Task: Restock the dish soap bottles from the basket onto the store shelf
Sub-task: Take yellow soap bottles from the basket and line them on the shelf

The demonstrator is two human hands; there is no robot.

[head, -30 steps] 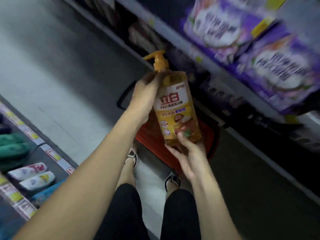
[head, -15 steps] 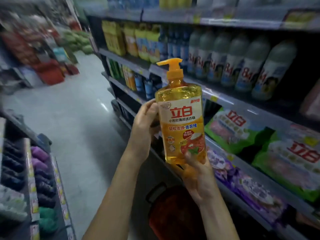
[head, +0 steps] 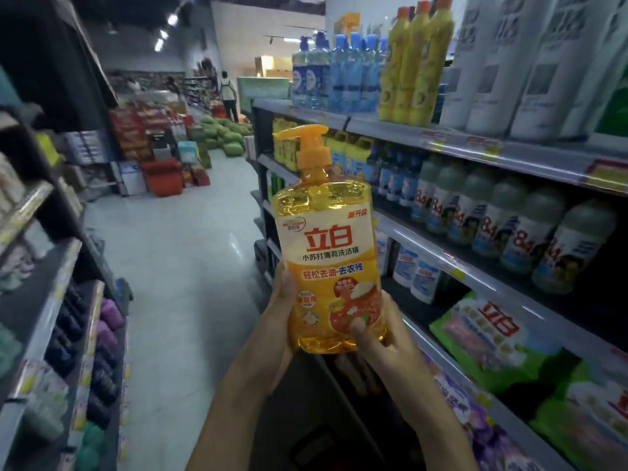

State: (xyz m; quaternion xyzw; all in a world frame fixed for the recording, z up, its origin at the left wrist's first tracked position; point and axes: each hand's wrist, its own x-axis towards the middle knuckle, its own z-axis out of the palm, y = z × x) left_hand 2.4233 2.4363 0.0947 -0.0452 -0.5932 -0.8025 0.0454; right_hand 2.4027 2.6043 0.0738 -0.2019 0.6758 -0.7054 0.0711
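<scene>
A tall yellow dish soap bottle [head: 328, 246] with an orange pump top stands upright in front of me, its label facing me. My left hand [head: 280, 314] grips its lower left side. My right hand [head: 380, 338] holds its lower right corner, with the thumb on the label. The store shelf [head: 475, 147] runs along the right, at about the height of the bottle's pump. The basket is only a dark shape [head: 326, 447] low between my forearms.
The shelves on the right hold blue and yellow bottles [head: 339, 76], white bottles [head: 482, 212] and green bags [head: 503, 338]. A second shelf unit [head: 51, 266] lines the left. The aisle floor [head: 183, 266] runs ahead to stacked goods and a distant person [head: 228, 96].
Both hands have raised the bottle from the basket to chest height. My view has swung up from the floor to the shelves and aisle. My left hand has slid down the bottle's side.
</scene>
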